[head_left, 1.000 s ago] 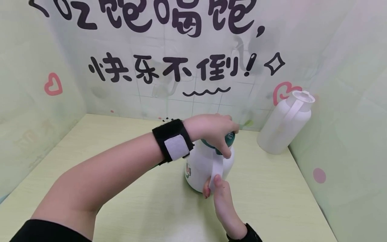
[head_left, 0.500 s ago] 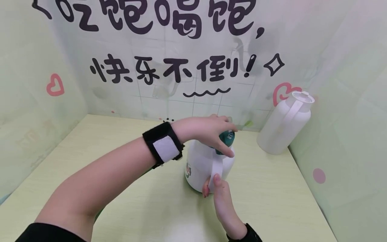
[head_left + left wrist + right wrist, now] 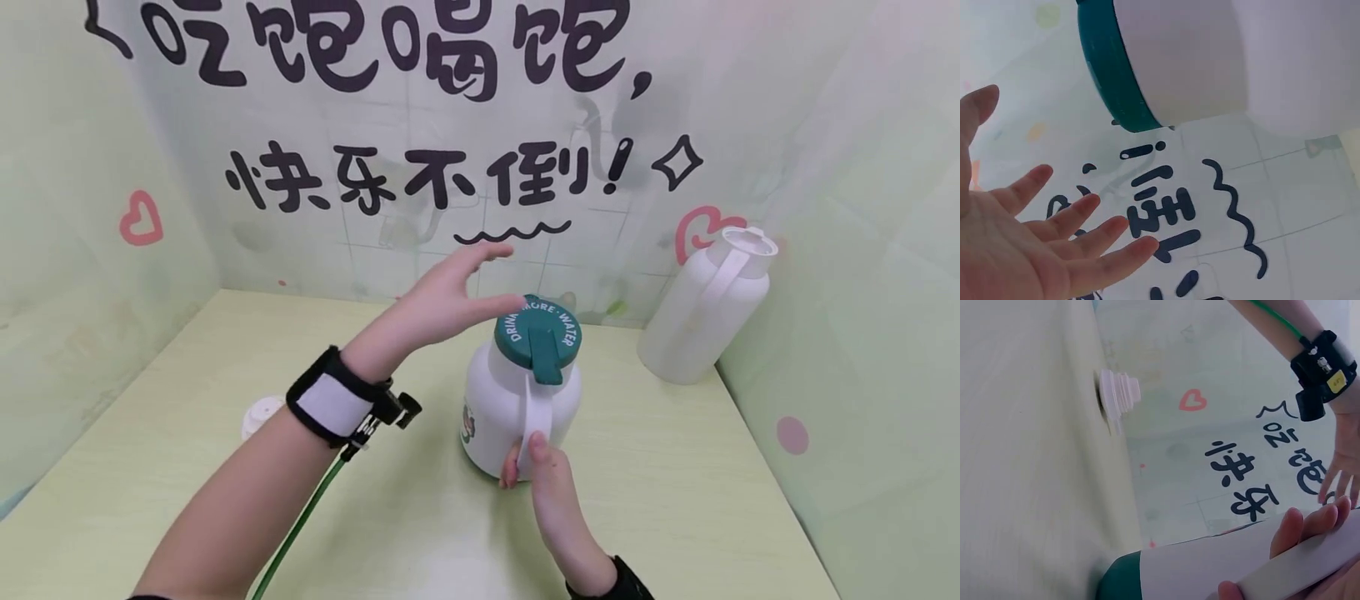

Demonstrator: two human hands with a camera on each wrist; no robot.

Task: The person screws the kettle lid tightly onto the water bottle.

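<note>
Left hand (image 3: 442,304): mid-frame, raised, fingers spread wide, apart from the green lid (image 3: 516,343).
Right hand (image 3: 553,483): lower centre, curled round the handle (image 3: 537,410) of the white jug (image 3: 495,408).

A pale, black-lettered wall (image 3: 300,258) backs the pale-yellow table (image 3: 390,508).

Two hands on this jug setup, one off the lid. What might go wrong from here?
1. The left hand is open and not gripping the green lid. Whether it's fully tightened can't be seen; it might come loose if the jug is tipped.

2. The left forearm partly hides the white stopper on the table in the head view; a low sweep could knock it.
</note>
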